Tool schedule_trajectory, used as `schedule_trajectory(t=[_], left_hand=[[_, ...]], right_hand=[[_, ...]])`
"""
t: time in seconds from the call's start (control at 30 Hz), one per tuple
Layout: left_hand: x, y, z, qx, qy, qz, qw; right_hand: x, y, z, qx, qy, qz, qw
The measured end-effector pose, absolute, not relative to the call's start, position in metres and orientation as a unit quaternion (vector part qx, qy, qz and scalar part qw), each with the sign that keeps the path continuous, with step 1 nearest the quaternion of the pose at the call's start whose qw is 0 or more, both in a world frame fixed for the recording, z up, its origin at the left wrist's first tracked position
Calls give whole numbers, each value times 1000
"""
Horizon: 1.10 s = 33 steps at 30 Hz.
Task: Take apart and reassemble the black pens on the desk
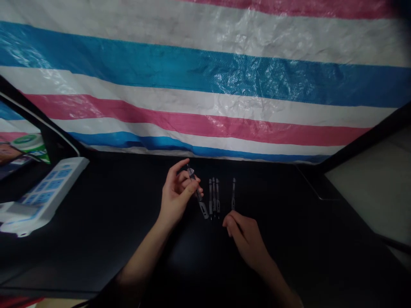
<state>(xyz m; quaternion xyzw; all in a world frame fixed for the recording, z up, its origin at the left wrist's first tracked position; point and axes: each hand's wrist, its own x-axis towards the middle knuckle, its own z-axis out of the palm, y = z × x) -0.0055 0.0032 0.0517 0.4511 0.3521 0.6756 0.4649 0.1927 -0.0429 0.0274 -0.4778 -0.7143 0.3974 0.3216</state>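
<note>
My left hand point(175, 194) is closed around a clear-barrelled pen point(199, 197) with a grey clip, held at a slant above the dark table. Its index finger reaches up to the pen's top end, and the thumb presses on the barrel. Three similar pens point(214, 194) lie side by side just right of it, tips toward me. Farther right, another pen point(233, 192) points the same way. The curled fingers of my right hand point(244, 231) are at this pen's near end and hide its tip.
The black table point(122, 239) runs up to a striped plastic sheet point(205, 102) at the back. A white power strip point(48, 192) lies at the left, near a green and white container point(30, 143). A dark frame bar point(362, 137) slants up on the right.
</note>
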Motion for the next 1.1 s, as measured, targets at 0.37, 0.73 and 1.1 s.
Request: schedule_trajectory(t=[0.37, 0.73, 1.1], left_hand=[[3, 8, 33, 418, 408, 641, 498], [4, 8, 29, 395, 429, 645, 493], [3, 12, 27, 383, 453, 641, 487]], right_hand=[[193, -37, 24, -487, -782, 289, 258], [195, -39, 23, -495, -777, 292, 258], [195, -38, 23, -495, -777, 291, 259]])
